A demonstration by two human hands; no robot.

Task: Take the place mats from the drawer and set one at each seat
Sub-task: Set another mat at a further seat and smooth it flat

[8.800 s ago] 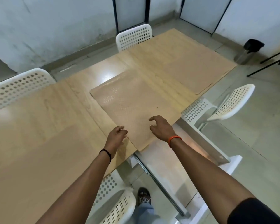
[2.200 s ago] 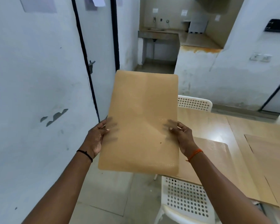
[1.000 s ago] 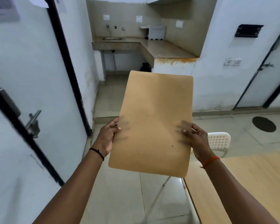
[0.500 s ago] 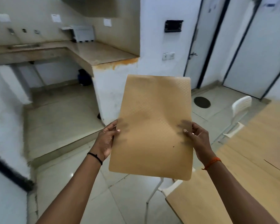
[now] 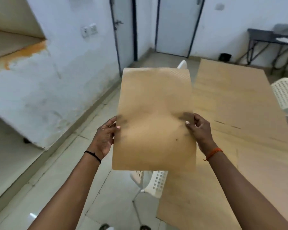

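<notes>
I hold a tan rectangular place mat [image 5: 155,118] up in front of me, long side pointing away, in the air left of the wooden table [image 5: 239,146]. My left hand [image 5: 105,138] grips its left edge and my right hand [image 5: 199,130] grips its right edge, thumbs on top. Faint edges of another mat [image 5: 263,165] show on the table at the right. A white perforated chair [image 5: 150,181] stands below the held mat at the table's near left side.
Another white chair [image 5: 284,92] sits at the table's right side, and a chair top [image 5: 182,63] peeks out beyond the mat. White wall and counter corner [image 5: 40,97] lie to the left, doors [image 5: 175,25] ahead, a dark side table [image 5: 271,40] at the far right.
I have kept turning to the right with the mat held in both hands. The kitchen counter slid off to the left and the table now fills the right of the view.
</notes>
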